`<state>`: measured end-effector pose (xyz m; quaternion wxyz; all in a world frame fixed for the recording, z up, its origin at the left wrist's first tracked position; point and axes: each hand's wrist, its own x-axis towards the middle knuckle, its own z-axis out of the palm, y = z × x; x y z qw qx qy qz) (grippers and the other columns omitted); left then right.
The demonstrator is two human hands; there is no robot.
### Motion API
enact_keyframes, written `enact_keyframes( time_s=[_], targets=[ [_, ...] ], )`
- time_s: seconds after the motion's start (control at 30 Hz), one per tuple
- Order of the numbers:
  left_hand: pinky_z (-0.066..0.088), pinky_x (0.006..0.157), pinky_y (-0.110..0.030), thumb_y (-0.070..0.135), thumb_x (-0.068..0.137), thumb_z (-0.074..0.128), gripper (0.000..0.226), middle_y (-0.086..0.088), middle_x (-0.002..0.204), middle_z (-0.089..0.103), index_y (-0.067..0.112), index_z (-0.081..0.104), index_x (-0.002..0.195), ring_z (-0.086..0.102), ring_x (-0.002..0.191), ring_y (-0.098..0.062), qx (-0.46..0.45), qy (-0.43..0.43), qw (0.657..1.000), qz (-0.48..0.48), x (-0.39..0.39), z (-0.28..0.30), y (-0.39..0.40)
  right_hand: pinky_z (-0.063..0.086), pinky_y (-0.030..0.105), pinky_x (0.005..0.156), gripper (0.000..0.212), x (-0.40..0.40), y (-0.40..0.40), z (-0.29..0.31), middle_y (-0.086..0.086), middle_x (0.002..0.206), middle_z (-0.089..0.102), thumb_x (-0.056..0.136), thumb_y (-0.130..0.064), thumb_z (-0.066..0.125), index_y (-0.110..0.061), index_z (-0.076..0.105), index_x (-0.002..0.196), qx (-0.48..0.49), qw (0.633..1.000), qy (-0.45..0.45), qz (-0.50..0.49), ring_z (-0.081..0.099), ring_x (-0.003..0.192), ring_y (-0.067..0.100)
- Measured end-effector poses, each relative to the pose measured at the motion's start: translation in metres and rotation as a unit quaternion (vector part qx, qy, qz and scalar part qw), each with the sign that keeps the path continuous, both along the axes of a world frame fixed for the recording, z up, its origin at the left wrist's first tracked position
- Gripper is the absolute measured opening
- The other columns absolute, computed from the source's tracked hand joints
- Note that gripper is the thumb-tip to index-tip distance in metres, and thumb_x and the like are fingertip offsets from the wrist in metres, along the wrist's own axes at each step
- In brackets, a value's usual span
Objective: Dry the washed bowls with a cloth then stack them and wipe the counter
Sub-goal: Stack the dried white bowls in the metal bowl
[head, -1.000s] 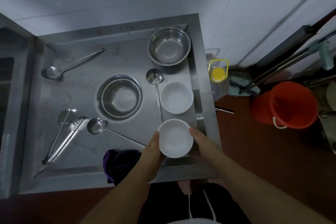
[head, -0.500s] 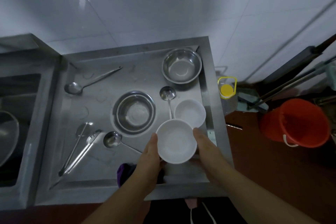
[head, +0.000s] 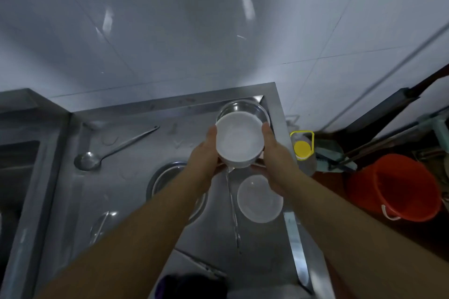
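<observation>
I hold a white bowl in the air between both hands, over the far right part of the steel counter. My left hand grips its left rim and my right hand grips its right rim. Just behind it a steel bowl shows at the back corner, mostly hidden. A second white bowl sits on the counter below my right wrist. Another steel bowl lies under my left forearm. A dark purple cloth lies at the counter's near edge.
A ladle lies at the back left and a second ladle's handle runs between the bowls. Tongs lie at the left. A sink basin is at the far left. On the floor stand a red bucket and a yellow-capped jug.
Both hands have lifted the white bowl from the counter's near edge up and away towards the back steel bowl. The camera has tilted up towards the wall.
</observation>
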<state>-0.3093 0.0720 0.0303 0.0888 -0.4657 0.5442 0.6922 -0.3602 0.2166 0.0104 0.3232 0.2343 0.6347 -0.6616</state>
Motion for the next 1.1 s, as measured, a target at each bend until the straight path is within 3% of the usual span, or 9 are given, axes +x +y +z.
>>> enact_keyframes(
  time_s=[0.1, 0.2, 0.3, 0.43, 0.63, 0.87, 0.93, 1.0, 1.1],
  targets=[
    [0.063, 0.077, -0.036, 0.07, 0.101, 0.047, 0.062, -0.009, 0.112, 0.076, 0.017, 0.066, 0.126, 0.074, 0.097, -0.026, 0.008, -0.004, 1.0, -0.011, -0.038, -0.015, -0.013, 0.06, 0.03, 0.061, 0.048, -0.038, -0.015, -0.014, 0.003, 0.117, 0.075, 0.096, -0.073, 0.055, -0.028, 0.069, 0.104, -0.007, 1.0, -0.015, -0.026, 0.073, 0.103, 0.023],
    [0.062, 0.067, -0.03, 0.068, 0.102, 0.047, 0.051, -0.003, 0.098, 0.077, 0.021, 0.069, 0.106, 0.075, 0.09, -0.021, 0.028, -0.004, 1.0, -0.01, -0.065, -0.035, -0.024, 0.063, 0.035, 0.069, 0.05, -0.066, -0.027, -0.033, 0.007, 0.122, 0.073, 0.097, -0.07, 0.057, -0.026, 0.066, 0.119, -0.03, 0.997, -0.038, -0.051, 0.072, 0.105, 0.025],
    [0.063, 0.076, -0.033, 0.07, 0.101, 0.049, 0.057, -0.005, 0.104, 0.078, 0.019, 0.07, 0.116, 0.074, 0.097, -0.022, 0.03, -0.011, 0.999, -0.028, -0.085, -0.056, -0.031, 0.062, 0.037, 0.073, 0.039, -0.083, -0.036, -0.052, 0.004, 0.11, 0.072, 0.097, -0.065, 0.061, -0.027, 0.064, 0.107, -0.044, 0.994, -0.057, -0.085, 0.071, 0.095, 0.021],
    [0.062, 0.094, -0.042, 0.071, 0.1, 0.048, 0.067, -0.011, 0.118, 0.075, 0.014, 0.065, 0.13, 0.073, 0.106, -0.027, 0.027, -0.016, 0.999, -0.037, -0.105, -0.085, -0.034, 0.058, 0.035, 0.072, 0.042, -0.098, -0.044, -0.075, -0.003, 0.107, 0.069, 0.096, -0.07, 0.06, -0.031, 0.06, 0.113, -0.035, 0.992, -0.07, -0.1, 0.068, 0.095, 0.018],
    [0.064, 0.09, -0.04, 0.072, 0.1, 0.048, 0.058, -0.008, 0.11, 0.076, 0.019, 0.066, 0.114, 0.074, 0.102, -0.025, 0.036, -0.02, 0.999, -0.015, -0.12, -0.114, -0.032, 0.062, 0.039, 0.083, 0.045, -0.108, -0.049, -0.1, -0.005, 0.106, 0.073, 0.09, -0.079, 0.054, -0.035, 0.063, 0.097, 0.01, 0.995, -0.049, -0.087, 0.071, 0.098, 0.019],
    [0.063, 0.089, -0.04, 0.07, 0.101, 0.048, 0.06, -0.009, 0.118, 0.073, 0.017, 0.063, 0.124, 0.071, 0.108, -0.027, 0.04, -0.024, 0.999, -0.015, -0.125, -0.113, -0.035, 0.06, 0.051, 0.097, 0.067, -0.12, -0.053, -0.101, -0.004, 0.092, 0.062, 0.071, -0.094, 0.045, -0.028, 0.053, 0.081, 0.082, 0.994, -0.032, -0.069, 0.063, 0.085, 0.021],
    [0.064, 0.084, -0.037, 0.07, 0.1, 0.048, 0.061, -0.009, 0.117, 0.072, 0.016, 0.062, 0.123, 0.071, 0.108, -0.027, 0.033, -0.026, 0.999, -0.02, -0.125, -0.11, -0.036, 0.059, 0.051, 0.1, 0.066, -0.122, -0.052, -0.095, -0.002, 0.094, 0.063, 0.087, -0.087, 0.045, -0.023, 0.057, 0.089, 0.092, 0.994, -0.03, -0.05, 0.063, 0.087, 0.022],
    [0.064, 0.08, -0.035, 0.07, 0.1, 0.049, 0.06, -0.008, 0.114, 0.072, 0.015, 0.063, 0.117, 0.071, 0.105, -0.025, 0.021, -0.031, 0.999, -0.029, -0.123, -0.105, -0.037, 0.054, 0.051, 0.107, 0.071, -0.122, -0.049, -0.092, 0.006, 0.114, 0.068, 0.096, -0.081, 0.039, -0.018, 0.064, 0.115, 0.104, 0.994, -0.024, -0.024, 0.066, 0.106, 0.029],
    [0.059, 0.099, -0.044, 0.074, 0.098, 0.048, 0.065, -0.007, 0.112, 0.073, 0.014, 0.066, 0.113, 0.07, 0.106, -0.025, -0.03, -0.038, 0.997, -0.058, -0.108, -0.102, -0.04, 0.046, 0.053, 0.114, 0.063, -0.112, -0.032, -0.085, 0.015, 0.142, 0.061, 0.108, -0.062, 0.032, -0.018, 0.057, 0.146, 0.18, 0.982, 0.05, 0.039, 0.058, 0.129, 0.037]
  ],
)
